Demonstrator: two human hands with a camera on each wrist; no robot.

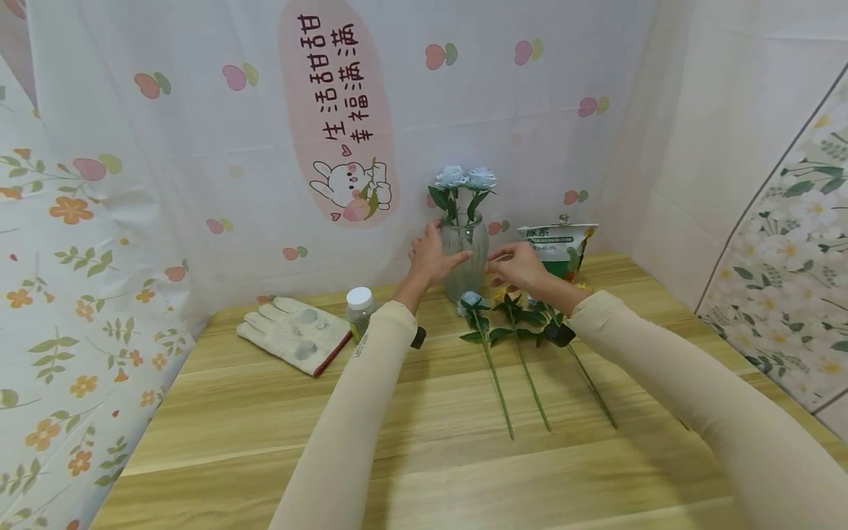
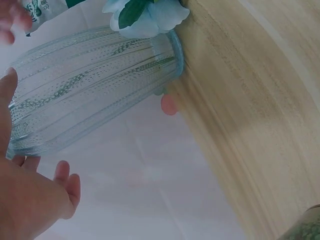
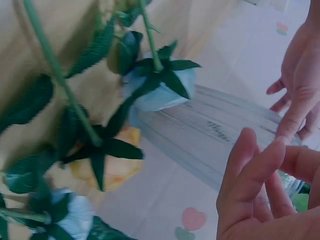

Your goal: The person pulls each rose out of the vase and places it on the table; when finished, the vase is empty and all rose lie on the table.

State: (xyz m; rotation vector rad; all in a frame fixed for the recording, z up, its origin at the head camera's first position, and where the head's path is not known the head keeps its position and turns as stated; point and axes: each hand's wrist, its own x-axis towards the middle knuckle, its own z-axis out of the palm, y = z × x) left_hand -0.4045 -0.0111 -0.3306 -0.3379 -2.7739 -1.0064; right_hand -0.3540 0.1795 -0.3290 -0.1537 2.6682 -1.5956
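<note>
1. Since the work glove [image 1: 291, 333] lies flat on the table [image 1: 232, 456], well apart from both hands, I'd call it low risk.
2. White-capped jar [image 1: 358, 313] is the sneaky one: it stands near the left forearm, so an elbow swinging out could topple it.
3. Left hand [image 1: 430, 258] is spread wide at the vase's left side, thumb across the front, some fingers off the surface. Pretty loose imo, so the smooth wall could slip.
4. Vase [image 1: 469, 276] stands upright near the table's back edge with two pale blue roses [image 1: 481, 178] in it. Heads sit above the rim, so a one-sided shove could tip it.
5. Loose flowers [image 1: 472, 300] lie right by its base; dragging it forward could crush the blooms.
6. Right hand [image 1: 520, 265] has bent fingers just beside the vase, gripping nothing I can see. A stray knuckle could bump the bag [image 1: 555, 250] behind.
</note>
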